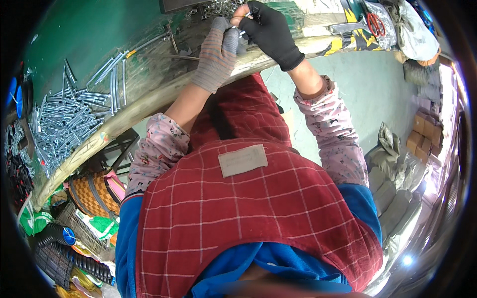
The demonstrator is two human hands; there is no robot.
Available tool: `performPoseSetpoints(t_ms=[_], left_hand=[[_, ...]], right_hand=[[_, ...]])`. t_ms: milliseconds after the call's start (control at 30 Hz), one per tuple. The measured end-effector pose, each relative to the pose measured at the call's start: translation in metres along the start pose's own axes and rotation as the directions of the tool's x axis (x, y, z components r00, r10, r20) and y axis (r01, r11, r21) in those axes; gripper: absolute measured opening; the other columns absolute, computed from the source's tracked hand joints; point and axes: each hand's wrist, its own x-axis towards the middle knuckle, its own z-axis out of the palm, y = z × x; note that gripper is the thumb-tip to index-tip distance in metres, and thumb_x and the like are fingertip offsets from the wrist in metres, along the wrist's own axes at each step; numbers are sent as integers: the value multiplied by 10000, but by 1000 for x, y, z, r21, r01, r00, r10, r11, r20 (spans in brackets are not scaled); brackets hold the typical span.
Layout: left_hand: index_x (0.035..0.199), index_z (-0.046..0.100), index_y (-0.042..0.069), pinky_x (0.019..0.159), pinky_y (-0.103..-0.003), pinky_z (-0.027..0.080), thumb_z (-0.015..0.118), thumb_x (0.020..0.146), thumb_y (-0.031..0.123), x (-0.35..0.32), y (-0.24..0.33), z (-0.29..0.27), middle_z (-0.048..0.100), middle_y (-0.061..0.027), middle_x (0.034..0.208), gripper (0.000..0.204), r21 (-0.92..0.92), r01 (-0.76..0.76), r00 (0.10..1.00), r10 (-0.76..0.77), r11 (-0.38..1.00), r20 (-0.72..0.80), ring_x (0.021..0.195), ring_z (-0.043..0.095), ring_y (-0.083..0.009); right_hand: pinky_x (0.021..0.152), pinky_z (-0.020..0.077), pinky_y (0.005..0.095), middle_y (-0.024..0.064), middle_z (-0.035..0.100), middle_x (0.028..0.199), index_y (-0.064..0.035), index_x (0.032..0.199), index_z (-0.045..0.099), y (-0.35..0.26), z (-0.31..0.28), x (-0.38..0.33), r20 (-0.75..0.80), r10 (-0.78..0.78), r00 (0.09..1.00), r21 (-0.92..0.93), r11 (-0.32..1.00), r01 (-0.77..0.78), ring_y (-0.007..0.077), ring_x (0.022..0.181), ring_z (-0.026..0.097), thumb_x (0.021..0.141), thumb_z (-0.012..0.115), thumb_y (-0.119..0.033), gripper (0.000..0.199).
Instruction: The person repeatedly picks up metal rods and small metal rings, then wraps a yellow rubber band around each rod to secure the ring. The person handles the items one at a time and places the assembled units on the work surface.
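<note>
Metal part: a small silvery piece [242, 26] sits pinched between our two gloved hands at the far edge of the desk, near the top of the view; it is too small for us to tell its exact shape.
Right hand: our right hand [268, 32], in a black glove, is curled closed around the small piece, fingers bent over it.
Left hand: our left hand [218, 52], in a grey striped knit glove, has its fingers folded against the same piece, touching the right hand.
Loose hardware: a heap of shiny small metal parts [218, 7] lies just beyond our hands, at the top edge of the view.
Desk: a green-topped desk [99, 35] with a worn, pale rim curves across the upper left under our forearms.
Rods: a large pile of long silver threaded rods [74, 114] is spread on the desk, well to our left.
Tools: red-handled scissors [376, 24] and a grey wrench [348, 27] lie on the desk to our right.
Clothing: we wear a red checked apron [238, 208] with a grey patch, over floral sleeves [333, 134].
Below the desk: a woven orange-and-brown basket [94, 193] stands at lower left, beside black corrugated hoses [74, 258].
Right side: cardboard boxes [425, 136] and grey sacks [397, 193] rest on the floor.
</note>
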Motion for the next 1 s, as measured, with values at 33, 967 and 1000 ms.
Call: performPoseSetpoints(t_ms=[33,967,1000], left_hand=[[1128,524,2,758,-433,514,605,884,118,2,4,0,612,-222,965,282,-52,115,992,-112,992,57,872,614,-419],[1013,564,27,658,-436,482,572,938,83,8,30,8,601,-202,808,94,-43,116,993,-117,992,-23,732,596,-396],[1013,563,28,659,-436,482,573,938,86,4,23,11,599,-203,805,95,-90,122,992,-124,988,-7,737,598,-398]], right_hand=[[615,504,243,5,690,773,-63,950,699,0,-1,-3,-1,81,997,45,996,-81,59,678,624,875,711,-162,125],[560,470,204,4,666,760,-16,982,660,7,5,-29,-153,242,958,328,927,-181,40,616,591,910,667,-128,133],[556,471,205,3,664,753,-18,977,662,9,6,-30,-160,239,958,323,930,-178,43,609,594,909,670,-129,132]])
